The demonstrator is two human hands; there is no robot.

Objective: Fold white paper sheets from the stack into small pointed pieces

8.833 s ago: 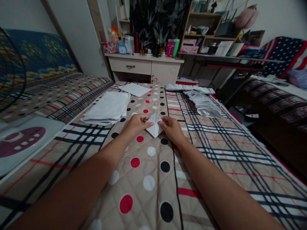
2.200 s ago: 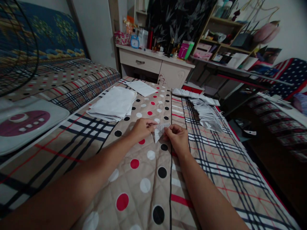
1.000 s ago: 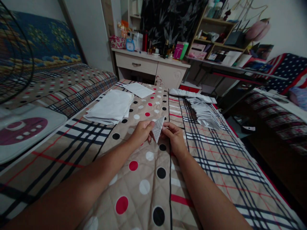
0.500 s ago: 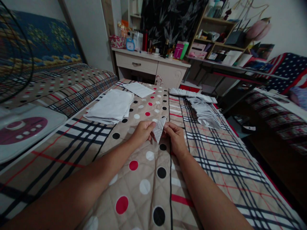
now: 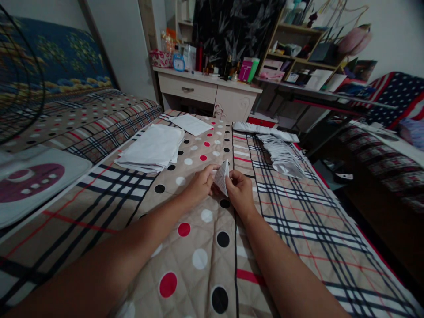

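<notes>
Between my two hands is a small piece of folded paper (image 5: 221,178), pointed at its top and bottom, with print on the side facing me. My left hand (image 5: 202,182) pinches its left edge. On the other side, my right hand (image 5: 240,189) grips the right edge between thumb and fingers. Both hands are just above the patterned bedspread (image 5: 198,229). Beyond my left hand lies a stack of white paper sheets (image 5: 150,148), with another sheet (image 5: 192,124) behind it. Past my right hand, many folded paper pieces (image 5: 281,154) lie packed in a row.
A second row of folded papers (image 5: 261,128) runs along the far right of the bed. At left stand a fan's white and purple base (image 5: 36,181) and its wire guard (image 5: 41,88). A white dresser (image 5: 188,88) with bottles on top is beyond the bed.
The folded paper has turned between my fingers, and its lower point has swung to the right. Both hands have shifted slightly around it; the stacks are unmoved.
</notes>
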